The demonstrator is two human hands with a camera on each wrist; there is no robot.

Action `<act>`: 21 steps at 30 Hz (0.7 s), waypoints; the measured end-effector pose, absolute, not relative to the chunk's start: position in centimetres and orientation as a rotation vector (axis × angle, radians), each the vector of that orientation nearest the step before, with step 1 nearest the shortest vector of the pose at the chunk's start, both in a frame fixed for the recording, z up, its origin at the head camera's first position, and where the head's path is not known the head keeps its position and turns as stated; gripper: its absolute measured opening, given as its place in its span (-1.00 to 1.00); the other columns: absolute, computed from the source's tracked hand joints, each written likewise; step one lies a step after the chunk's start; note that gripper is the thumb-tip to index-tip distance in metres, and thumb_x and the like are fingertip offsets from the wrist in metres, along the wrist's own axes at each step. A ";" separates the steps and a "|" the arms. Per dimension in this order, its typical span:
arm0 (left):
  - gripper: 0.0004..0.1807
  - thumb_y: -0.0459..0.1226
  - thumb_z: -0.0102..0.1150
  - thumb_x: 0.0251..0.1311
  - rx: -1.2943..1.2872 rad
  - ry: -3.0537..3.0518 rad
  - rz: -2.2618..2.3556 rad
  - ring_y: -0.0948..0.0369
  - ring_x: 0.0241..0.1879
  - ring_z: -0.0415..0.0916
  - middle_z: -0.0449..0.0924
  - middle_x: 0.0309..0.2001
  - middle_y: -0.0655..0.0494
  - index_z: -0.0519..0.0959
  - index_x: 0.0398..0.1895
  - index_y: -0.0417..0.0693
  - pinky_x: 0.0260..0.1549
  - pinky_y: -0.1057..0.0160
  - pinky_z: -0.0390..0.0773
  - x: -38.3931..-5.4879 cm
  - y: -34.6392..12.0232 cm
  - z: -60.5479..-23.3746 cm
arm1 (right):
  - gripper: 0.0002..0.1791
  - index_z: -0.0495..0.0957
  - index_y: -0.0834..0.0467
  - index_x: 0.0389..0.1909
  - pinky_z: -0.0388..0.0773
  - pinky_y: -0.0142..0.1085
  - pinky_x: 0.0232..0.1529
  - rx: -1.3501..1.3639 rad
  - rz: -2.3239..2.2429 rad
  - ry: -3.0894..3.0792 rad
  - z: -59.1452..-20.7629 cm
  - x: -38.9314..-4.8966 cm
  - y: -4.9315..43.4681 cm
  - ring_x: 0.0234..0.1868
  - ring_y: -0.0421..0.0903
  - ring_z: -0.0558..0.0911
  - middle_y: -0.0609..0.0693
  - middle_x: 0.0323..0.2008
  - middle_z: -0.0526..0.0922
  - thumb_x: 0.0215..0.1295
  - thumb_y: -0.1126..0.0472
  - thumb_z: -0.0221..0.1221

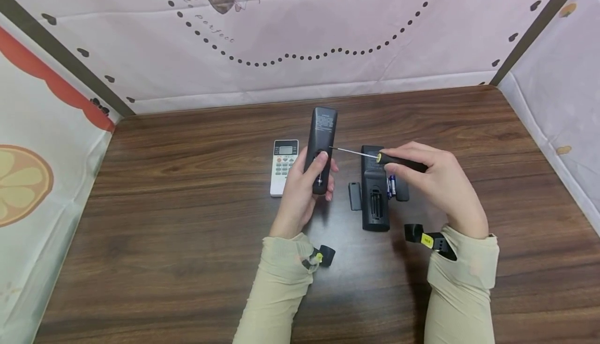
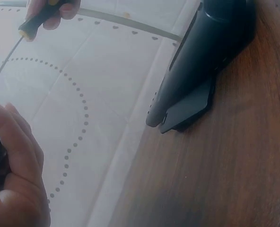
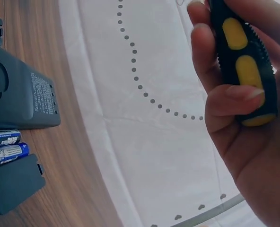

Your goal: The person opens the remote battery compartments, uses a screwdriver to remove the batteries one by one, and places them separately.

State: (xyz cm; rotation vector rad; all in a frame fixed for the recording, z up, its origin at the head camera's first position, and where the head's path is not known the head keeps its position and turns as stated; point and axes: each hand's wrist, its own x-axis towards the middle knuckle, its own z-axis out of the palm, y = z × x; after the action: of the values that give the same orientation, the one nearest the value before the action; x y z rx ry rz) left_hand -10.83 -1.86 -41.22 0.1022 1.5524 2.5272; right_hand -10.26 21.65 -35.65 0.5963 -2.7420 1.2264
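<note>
My left hand (image 1: 295,198) grips a black remote control (image 1: 323,128), its printed back facing up and my thumb lying across the battery area. In my right hand (image 1: 438,175) is a screwdriver (image 1: 404,163) with a black and yellow handle (image 3: 246,61) and a thin metal shaft. Its tip is right at the right edge of the held remote in the head view. Below the screwdriver, a second black remote (image 1: 375,219) lies back up on the table with its battery compartment uncovered. In the left wrist view, the fingers of my left hand (image 2: 21,165) curl around the remote, which is mostly hidden.
A white remote (image 1: 277,182) with a small screen lies behind my left hand. One battery cover (image 1: 354,196) lies left of the second remote. Blue and silver batteries (image 3: 7,153) and another cover (image 3: 16,182) lie on its right. A printed cloth (image 1: 300,78) stands behind the wooden table (image 1: 178,219).
</note>
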 end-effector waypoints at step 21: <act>-0.51 0.02 -0.07 0.22 0.002 1.441 2.662 0.20 -0.59 0.39 0.44 -0.30 -0.06 0.26 0.10 -0.04 -0.74 0.35 0.41 -10.8 -2.4 -41.2 | -0.72 0.59 -0.07 -0.09 0.45 -0.34 -0.38 0.942 0.947 -2.844 -35.5 -10.1 19.2 -0.33 -0.31 0.49 -0.22 -0.21 0.56 0.14 0.15 0.19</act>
State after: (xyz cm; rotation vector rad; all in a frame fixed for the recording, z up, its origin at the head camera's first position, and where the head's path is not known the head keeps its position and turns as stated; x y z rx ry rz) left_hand -10.80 -2.43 -41.16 0.0022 1.4407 2.6618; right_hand -10.13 19.22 -35.51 0.9421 -2.8441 0.9470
